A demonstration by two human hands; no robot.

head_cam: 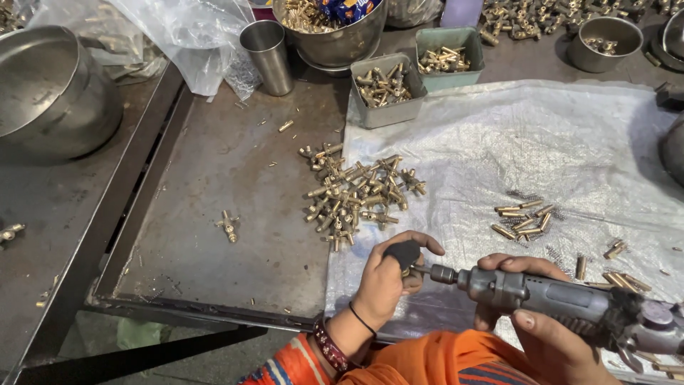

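A person sits at a metal workbench (pixel 235 178), seen from above. Near the bottom edge, the left hand (pixel 388 274) is clenched around a small brass fitting (pixel 406 271), mostly hidden under a dark thumb guard, so its exact shape cannot be told. The right hand (pixel 541 321) grips the grey body of a powered screwdriver (pixel 541 292), fingers wrapped around it. The tool's long axis runs almost level from right to left, and its thin bit meets the fitting at the left fingers. The fitting lies directly left of the bit tip, touching it, with the left hand nearer to it than the right.

Just beyond the left hand lies a loose heap of brass valve bodies (pixel 360 192), half on bare metal and half by the edge of a white woven sheet (pixel 513 142). To the right on the sheet sit a few brass pins (pixel 524 217) and small springs. Farther off stand two grey trays of brass parts (pixel 388 89), a steel tumbler (pixel 269 55) and steel bowls. One stray fitting (pixel 228 227) lies alone at the left. Nothing stands between the hands and the heap.
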